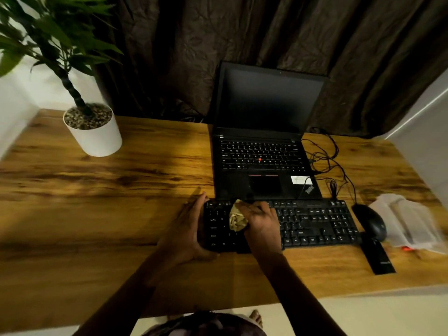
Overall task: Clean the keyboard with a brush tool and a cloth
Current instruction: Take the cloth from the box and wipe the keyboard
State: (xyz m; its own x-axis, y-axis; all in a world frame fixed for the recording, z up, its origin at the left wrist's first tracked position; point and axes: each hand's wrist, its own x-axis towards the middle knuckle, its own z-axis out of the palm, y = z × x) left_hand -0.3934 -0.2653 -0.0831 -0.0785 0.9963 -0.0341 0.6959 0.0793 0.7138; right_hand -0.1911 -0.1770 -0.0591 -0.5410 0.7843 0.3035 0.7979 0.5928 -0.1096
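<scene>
The black keyboard (315, 224) lies across the table (97, 202), its far edge just beside the front lip of an open laptop (264, 141). I cannot tell whether the two touch. The left hand (189, 229) brackets the keyboard's left end, its fingers curled over the far left corner and the thumb lying along the near edge. The right hand (263, 226) is over the left part of the keys. Its fingers are clamped on a crumpled tan cloth (237, 220), which is pressed onto the keys between the two hands.

To the left of the keyboard there is a wide stretch of bare wood, reaching as far as a white plant pot (94, 132) near the far left corner. A strip of wood also runs between the keyboard's near edge and the table's near edge.

The right side is crowded. A black mouse (372, 221) sits just beside the keyboard's right end. A flat black bar (378, 255) lies at the keyboard's near right corner. Blurred pale packaging (407, 221) lies beyond them, near the table's right edge. Loose cables (327, 161) trail to the right of the laptop.
</scene>
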